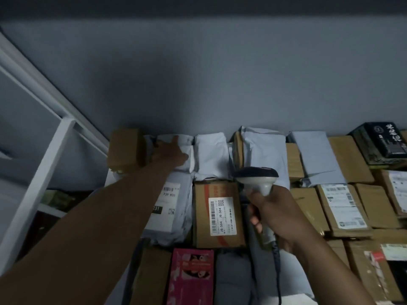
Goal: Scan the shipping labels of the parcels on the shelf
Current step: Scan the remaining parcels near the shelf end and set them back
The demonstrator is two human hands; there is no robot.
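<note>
1. At far left a white frame (33,172) stands beside the shelf; parcels pack the shelf from there to the right edge, in rows running back to the grey wall (198,84).
2. The left hand (170,154) reaches to the back row and lies on a white bag (187,150), just right of a brown box (126,148). Its fingers look laid over the bag's top, but whether they curl round it I cannot tell (the light is dim and the fingertips are lost).
3. Below that arm lies a grey bag (174,208), its label (169,201) partly covered by the forearm.
4. Next right is a carton (218,214) with its barcode label (222,216) face up and fully in view.
5. The right hand (275,219) is wrapped tight round the handle of the scanner (256,179), whose head hangs over the back edge of that carton, its cable trailing down toward the viewer.
6. Further right, more cartons show labels, one being a tan box (343,208).
7. My reading: the step in hand is exposing a back-row label, since no label shows on the white bag. The next move likely calls for turning or lifting that bag, then aiming the scanner squarely at its barcode.
</note>
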